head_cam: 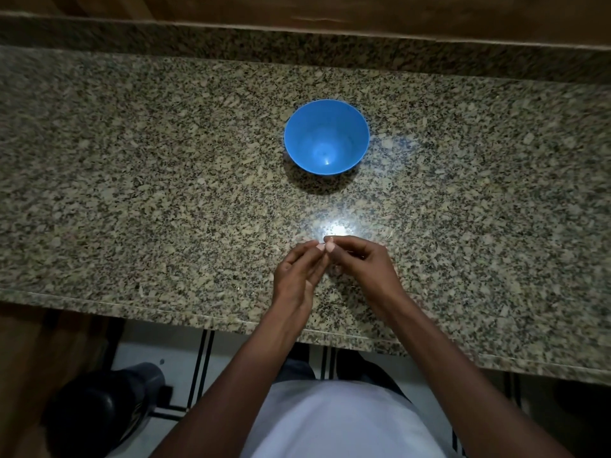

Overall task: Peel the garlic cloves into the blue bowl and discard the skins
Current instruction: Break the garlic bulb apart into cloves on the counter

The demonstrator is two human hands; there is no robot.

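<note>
Both hands meet fingertip to fingertip — left hand, right hand — pinching something too small to tell, near the blue bowl; each grip is closed on it.

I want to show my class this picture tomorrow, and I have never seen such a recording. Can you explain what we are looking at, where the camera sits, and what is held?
No machine here: a person wears one camera on the head, looking down at their own two hands. The left hand and right hand meet fingertip to fingertip, pinching something small and pale; it is too small to say for sure, perhaps garlic. Beyond them an empty blue bowl stands on a speckled stone counter. A dark bin stands on the floor below.
</note>
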